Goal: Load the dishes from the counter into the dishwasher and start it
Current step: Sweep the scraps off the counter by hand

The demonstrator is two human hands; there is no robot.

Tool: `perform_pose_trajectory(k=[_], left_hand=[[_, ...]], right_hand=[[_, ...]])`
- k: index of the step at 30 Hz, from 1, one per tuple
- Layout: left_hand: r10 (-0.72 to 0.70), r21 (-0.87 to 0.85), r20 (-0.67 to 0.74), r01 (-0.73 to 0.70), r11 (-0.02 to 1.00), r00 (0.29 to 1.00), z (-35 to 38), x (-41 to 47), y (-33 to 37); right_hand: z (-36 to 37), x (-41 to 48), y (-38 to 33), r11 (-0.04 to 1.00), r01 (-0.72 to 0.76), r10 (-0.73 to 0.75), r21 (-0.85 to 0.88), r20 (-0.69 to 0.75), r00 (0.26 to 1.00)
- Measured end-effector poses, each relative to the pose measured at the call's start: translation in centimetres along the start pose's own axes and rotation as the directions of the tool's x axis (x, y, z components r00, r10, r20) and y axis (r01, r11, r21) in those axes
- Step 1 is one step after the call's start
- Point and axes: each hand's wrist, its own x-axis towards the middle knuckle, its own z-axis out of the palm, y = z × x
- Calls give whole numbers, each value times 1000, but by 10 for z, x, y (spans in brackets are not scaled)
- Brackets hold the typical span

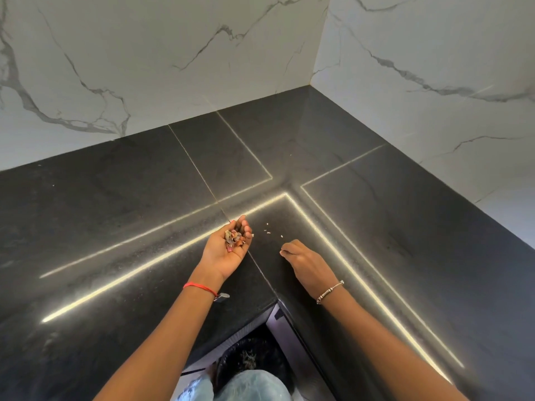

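A small heap of food scraps (235, 238), reddish and brown bits, lies in the cupped palm of the left hand (221, 257), which is turned palm up just above the dark counter (115, 212); its fingers curl up and inward round the heap, so that the scraps sit enclosed in the hollow. To the right of that hand, close by but apart from it, the right hand (307, 263) is turned palm down with its fingers bent and their tips brought together low on the counter at a pale speck; whether the tips actually have hold of it cannot be told. Between the two hands, just beyond the right fingertips, a few pale crumbs (267, 232) lie scattered on the stone. A red thread (199, 287) circles the left wrist and a beaded metal bracelet (330, 291) the right. Under the forearms the counter's inner corner ends, and below it a dark bin (252, 357) holds some debris, with a knee in light jeans (249, 384) nearest the camera. Bright strips of reflected light (130, 270) run across the counter on both sides of the hands, and white veined marble walls (144, 53) meet in a corner beyond them.
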Motion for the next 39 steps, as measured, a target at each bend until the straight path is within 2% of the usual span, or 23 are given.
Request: perform_pose_trajectory(k=[2, 3, 4, 6, 7, 9, 12, 16, 18, 20, 23, 26, 28, 30, 33, 35, 39], left_hand=[[1, 4, 3, -1, 1000, 1000, 2, -2, -4], [0, 7, 4, 0, 1000, 1000, 3, -4, -7], [-2, 12, 3, 2, 1000, 1000, 4, -4, -9], [-7, 26, 0, 7, 1000, 1000, 5, -6, -14], [-12, 28, -3, 12, 1000, 1000, 5, -7, -16], [-24, 27, -3, 24, 999, 1000, 5, -9, -22], [-30, 47, 8, 30, 998, 1000, 5, -10, -33], [-63, 86, 27, 60, 994, 998, 6, -14, -44], [-93, -3, 25, 93, 996, 995, 5, -14, -48], [-88, -56, 16, 89, 994, 996, 5, -15, -48], [-22, 13, -13, 22, 1000, 1000, 5, -20, -47], [-28, -51, -22, 27, 998, 999, 2, -22, -44], [-29, -73, -35, 27, 997, 999, -1, -22, -40], [-22, -81, -39, 19, 997, 999, -4, -23, -37], [2, -85, -46, -6, 996, 999, -10, -26, -33], [16, -87, -52, -20, 996, 999, -13, -28, -31], [28, -101, -53, -33, 994, 998, -21, -31, -26]], right_hand=[[1, 2, 0, 999, -54, 54, 3, -64, 996], [-1, 4, 0, 991, -119, 126, 63, -119, 985], [-5, 7, -1, 957, -209, 242, 199, -163, 956], [-20, 14, -6, 763, -385, 524, 519, -150, 838], [-28, 17, -9, 670, -403, 594, 623, -125, 794], [-42, 21, -22, 637, -350, 598, 687, -153, 787], [-52, 27, -51, 657, -236, 490, 716, -168, 856], [-35, 31, -68, 797, -171, 323, 580, -169, 931], [-29, 29, -70, 840, -160, 237, 519, -86, 968], [-30, 24, -71, 843, -125, 194, 523, -79, 978], [-37, 20, -64, 811, -73, 244, 581, -222, 944], [-35, 20, -46, 762, -185, 419, 621, -255, 872], [-27, 18, -33, 738, -295, 476, 607, -158, 865], [-14, 17, -23, 756, -392, 459, 524, 3, 888], [5, 20, -22, 882, -421, 381, 212, 203, 902], [13, 27, -32, 909, -411, 387, 66, 233, 892], [20, 49, -43, 935, -353, 349, -21, 216, 912]])
